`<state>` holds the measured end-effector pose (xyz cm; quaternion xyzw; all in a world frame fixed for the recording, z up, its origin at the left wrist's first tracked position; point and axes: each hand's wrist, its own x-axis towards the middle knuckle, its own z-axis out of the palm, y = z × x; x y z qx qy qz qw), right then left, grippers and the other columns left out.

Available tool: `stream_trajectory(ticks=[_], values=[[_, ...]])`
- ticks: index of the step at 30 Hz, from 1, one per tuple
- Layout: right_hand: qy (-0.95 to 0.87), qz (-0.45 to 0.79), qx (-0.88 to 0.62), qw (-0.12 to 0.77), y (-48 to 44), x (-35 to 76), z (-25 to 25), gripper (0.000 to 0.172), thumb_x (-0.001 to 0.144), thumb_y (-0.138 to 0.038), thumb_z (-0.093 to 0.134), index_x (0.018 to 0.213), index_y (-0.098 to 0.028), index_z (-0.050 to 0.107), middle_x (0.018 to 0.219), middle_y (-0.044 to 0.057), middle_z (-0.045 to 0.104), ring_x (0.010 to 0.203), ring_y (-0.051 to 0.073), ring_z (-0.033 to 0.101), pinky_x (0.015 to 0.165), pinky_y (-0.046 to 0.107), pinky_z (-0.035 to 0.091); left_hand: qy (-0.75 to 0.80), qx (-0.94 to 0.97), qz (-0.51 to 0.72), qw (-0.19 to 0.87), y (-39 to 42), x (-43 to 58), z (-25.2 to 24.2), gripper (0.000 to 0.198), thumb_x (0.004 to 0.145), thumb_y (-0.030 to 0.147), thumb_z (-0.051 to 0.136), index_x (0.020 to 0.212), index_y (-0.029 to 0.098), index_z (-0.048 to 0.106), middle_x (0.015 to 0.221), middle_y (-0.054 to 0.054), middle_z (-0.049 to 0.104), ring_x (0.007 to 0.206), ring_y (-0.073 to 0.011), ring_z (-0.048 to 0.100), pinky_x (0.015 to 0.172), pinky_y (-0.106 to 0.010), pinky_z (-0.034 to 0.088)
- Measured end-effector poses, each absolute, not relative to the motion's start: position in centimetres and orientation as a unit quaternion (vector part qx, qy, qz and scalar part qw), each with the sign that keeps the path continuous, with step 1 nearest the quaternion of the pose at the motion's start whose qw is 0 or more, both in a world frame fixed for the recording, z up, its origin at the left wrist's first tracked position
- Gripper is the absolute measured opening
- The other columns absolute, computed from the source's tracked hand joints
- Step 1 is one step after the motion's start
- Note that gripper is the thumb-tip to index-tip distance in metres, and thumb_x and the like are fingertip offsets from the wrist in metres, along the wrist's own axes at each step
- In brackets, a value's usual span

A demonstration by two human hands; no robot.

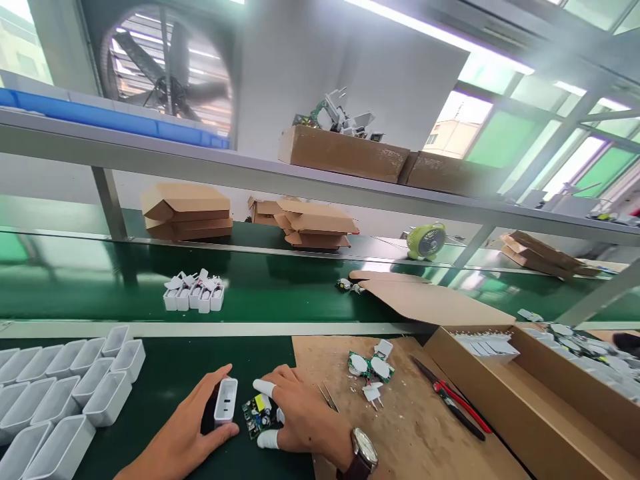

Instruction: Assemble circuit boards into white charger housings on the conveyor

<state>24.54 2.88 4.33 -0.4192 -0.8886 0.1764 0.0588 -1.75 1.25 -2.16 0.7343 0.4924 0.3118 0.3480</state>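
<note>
Presently, at lower centre of the frame, the fingers of the left hand [193, 419] grip the white case [226, 400] and those of the right hand [309, 417] pinch the circuit board [255, 416], where uneven pressure could tilt the board and stress its components [262, 402].
</note>
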Motion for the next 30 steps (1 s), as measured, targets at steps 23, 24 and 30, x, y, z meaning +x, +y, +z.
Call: stream_trajectory(ticks=[23,24,30], values=[[-0.787,0.242,-0.408,0.395,2.1,25.9,1.8,0.061,0.085,-0.015,0.065,0.143,-0.026,0.05,0.131,0.01,0.06,0.098,0.019,0.069,0.074,0.028,0.061,0.554,0.673,0.377,0.314,0.9,0.6,-2.4,0.07,0.086,0.041,0.069,0.151,0.025,0.047,0.121,-0.007,0.072,0.109,-0.0291,0.072,0.096,-0.038,0.059],[-0.785,0.24,-0.411,0.398,2.1,25.7,1.9,0.059,0.086,-0.015,0.066,0.142,-0.027,0.051,0.131,0.009,0.06,0.101,0.02,0.068,0.078,0.029,0.061,0.563,0.674,0.363,0.313,1.0,0.6,-2.0,0.072,0.085,0.041,0.071,0.151,0.025,0.048,0.119,-0.007,0.071,0.105,-0.0279,0.071,0.093,-0.037,0.059],[-0.768,0.19,-0.436,0.43,2.2,25.4,1.6,0.06,0.087,-0.014,0.068,0.142,-0.03,0.048,0.13,0.009,0.062,0.11,0.024,0.068,0.092,0.037,0.06,0.534,0.699,0.245,0.407,1.3,-0.9,1.2,0.106,0.068,0.037,0.09,0.159,0.032,0.037,0.148,-0.011,0.054,0.093,-0.0217,0.065,0.082,-0.032,0.058]])
